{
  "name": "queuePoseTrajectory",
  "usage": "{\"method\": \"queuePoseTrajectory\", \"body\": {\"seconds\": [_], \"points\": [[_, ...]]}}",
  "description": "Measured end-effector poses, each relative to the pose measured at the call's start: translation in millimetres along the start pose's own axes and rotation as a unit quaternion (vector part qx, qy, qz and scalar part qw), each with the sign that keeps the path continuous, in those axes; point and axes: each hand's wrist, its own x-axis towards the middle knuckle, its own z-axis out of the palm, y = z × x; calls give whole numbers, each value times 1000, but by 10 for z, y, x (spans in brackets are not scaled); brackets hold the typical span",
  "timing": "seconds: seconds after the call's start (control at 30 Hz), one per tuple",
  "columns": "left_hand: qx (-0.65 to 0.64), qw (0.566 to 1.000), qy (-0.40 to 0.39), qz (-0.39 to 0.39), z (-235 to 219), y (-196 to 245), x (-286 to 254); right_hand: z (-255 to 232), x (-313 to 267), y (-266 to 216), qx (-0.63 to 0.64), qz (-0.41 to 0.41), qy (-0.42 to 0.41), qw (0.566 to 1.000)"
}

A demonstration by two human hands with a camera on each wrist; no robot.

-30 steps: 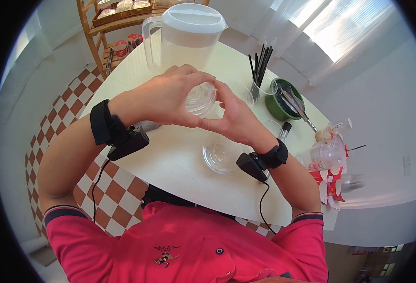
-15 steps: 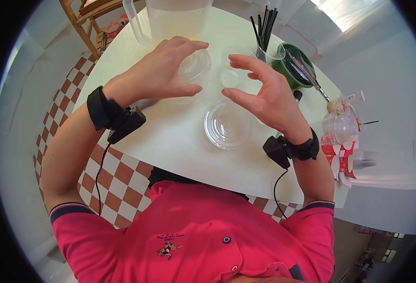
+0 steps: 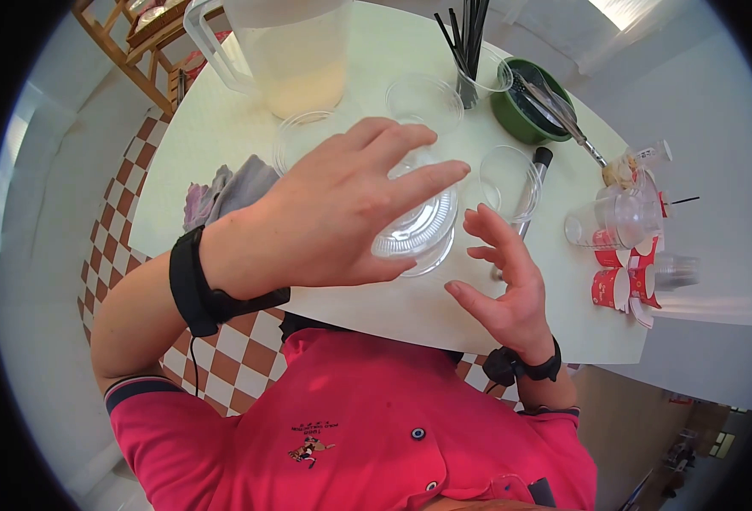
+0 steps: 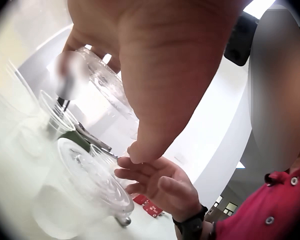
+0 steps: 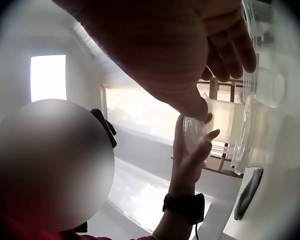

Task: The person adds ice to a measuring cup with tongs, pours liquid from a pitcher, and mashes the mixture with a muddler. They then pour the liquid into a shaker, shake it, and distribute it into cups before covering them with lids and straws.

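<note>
My left hand (image 3: 350,204) holds a clear plastic lid (image 3: 427,223) by its edge, above the table in front of me. In the left wrist view its thumb and fingers span the lid (image 4: 107,82). A clear cup with a flat lid (image 4: 92,180) stands below that hand. Close by on the right, my right hand (image 3: 508,285) holds nothing, its fingers apart and slightly bent. The right wrist view shows the left hand (image 5: 187,165) with the lid beyond the right thumb. Another clear rim (image 3: 295,136) shows partly behind the left hand.
A large pitcher (image 3: 295,60) of pale liquid stands at the back left, a grey cloth (image 3: 239,187) nearer. Clear cups (image 3: 424,98), black straws (image 3: 469,43), a green bowl (image 3: 521,119) and a dark-handled tool (image 3: 539,166) stand behind and right. Red paper cups (image 3: 610,288) sit at the right edge.
Both hands circled a clear lidded cup at first, then parted. The left hand has come right and nearer and now holds a lid; the right hand has dropped toward me.
</note>
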Motion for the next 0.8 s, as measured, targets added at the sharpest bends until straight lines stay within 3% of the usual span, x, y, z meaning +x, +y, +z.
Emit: {"method": "queuePoseTrajectory", "body": {"seconds": [0.2,0.3,0.53,0.8], "points": [[-43,996,-84,-5,251,21,79,256,84,181,-9,34,-45,998],[-46,992,-116,-15,261,59,84,380,157,452,-28,-18,-67,997],[21,987,-156,3,296,187,131,735,279,647,83,-63,15,995],[-2,985,-170,10,386,150,145,779,261,708,59,-78,32,995]]}}
